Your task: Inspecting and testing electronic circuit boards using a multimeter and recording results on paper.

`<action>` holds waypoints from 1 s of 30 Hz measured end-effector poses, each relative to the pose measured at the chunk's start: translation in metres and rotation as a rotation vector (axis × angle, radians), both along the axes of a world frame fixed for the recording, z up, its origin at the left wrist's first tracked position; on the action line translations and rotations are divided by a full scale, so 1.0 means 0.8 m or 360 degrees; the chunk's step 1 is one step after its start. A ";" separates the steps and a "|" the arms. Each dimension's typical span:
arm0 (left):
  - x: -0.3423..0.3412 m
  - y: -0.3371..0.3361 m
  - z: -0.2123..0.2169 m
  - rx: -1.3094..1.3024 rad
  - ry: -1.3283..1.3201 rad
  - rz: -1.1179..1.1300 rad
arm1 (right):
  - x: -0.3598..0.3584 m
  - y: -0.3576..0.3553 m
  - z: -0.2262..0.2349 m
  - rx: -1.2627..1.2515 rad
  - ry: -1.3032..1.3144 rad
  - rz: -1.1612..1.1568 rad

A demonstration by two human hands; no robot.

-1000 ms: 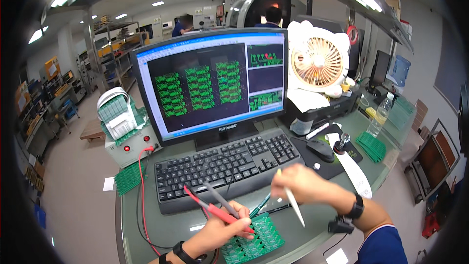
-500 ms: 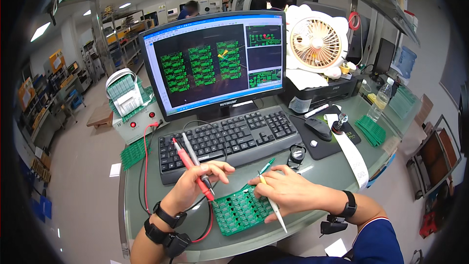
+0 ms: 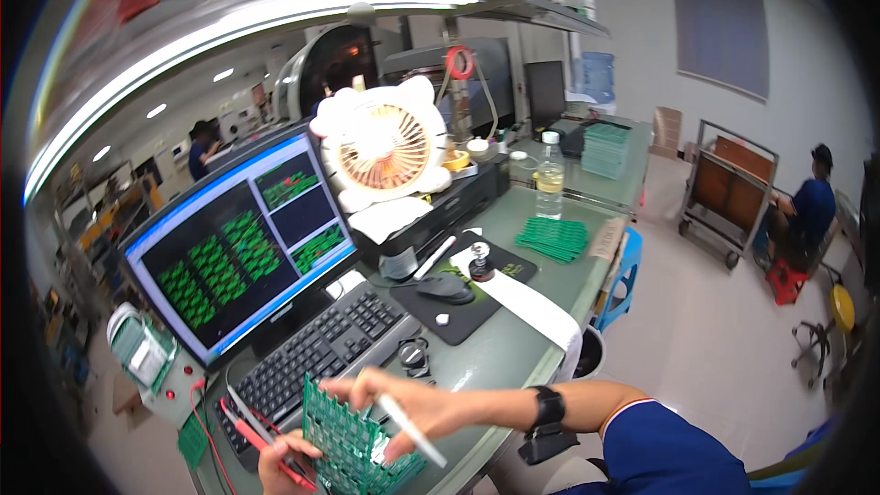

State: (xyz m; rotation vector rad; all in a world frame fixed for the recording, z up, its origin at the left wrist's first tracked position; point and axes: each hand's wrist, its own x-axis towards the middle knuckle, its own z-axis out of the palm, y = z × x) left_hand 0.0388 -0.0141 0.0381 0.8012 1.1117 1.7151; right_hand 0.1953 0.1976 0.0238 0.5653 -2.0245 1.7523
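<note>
My left hand (image 3: 282, 460) is closed around a red test probe (image 3: 252, 433), with a grey probe (image 3: 240, 405) alongside it. Its fingertips meet the left side of a green circuit board panel (image 3: 337, 431), which is tilted up on edge above the desk. From the other side my right hand (image 3: 417, 406) reaches over, thumb and fingers at the panel's upper and right parts. A slim white pen (image 3: 412, 431), slightly blurred, is tucked in that same hand. More green board (image 3: 399, 474) shows low behind the raised panel.
Beyond my hands lie a keyboard (image 3: 312, 348), monitor (image 3: 234, 247), mouse (image 3: 445, 290) and small black round item (image 3: 413, 356). A paper strip (image 3: 532, 307) hangs over the desk edge. Stacked green boards (image 3: 552, 238), a bottle (image 3: 550, 179) and a lit fan (image 3: 385, 148) stand farther back. Someone sits far right (image 3: 808, 206).
My view has swung to the right. The circuit board panel, lying flat before, is now raised and tilted between both hands. The probes and the pen have stayed in my hands.
</note>
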 end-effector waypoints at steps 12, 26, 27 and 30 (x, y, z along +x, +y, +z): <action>0.014 -0.011 0.006 -0.0273 0.0528 0.0224 | 0.081 0.148 0.065 0.0299 0.0231 -0.0868; -0.056 -0.128 -0.057 -0.0784 0.0419 0.1068 | 0.244 0.411 -0.022 0.1430 -0.0763 -0.2365; -0.079 -0.161 -0.071 -0.0875 0.0383 0.1043 | 0.243 0.393 -0.017 0.1263 -0.0569 -0.2253; -0.041 -0.166 -0.038 -0.0939 0.0220 0.1557 | 0.242 0.326 -0.017 0.0881 -0.0275 -0.1621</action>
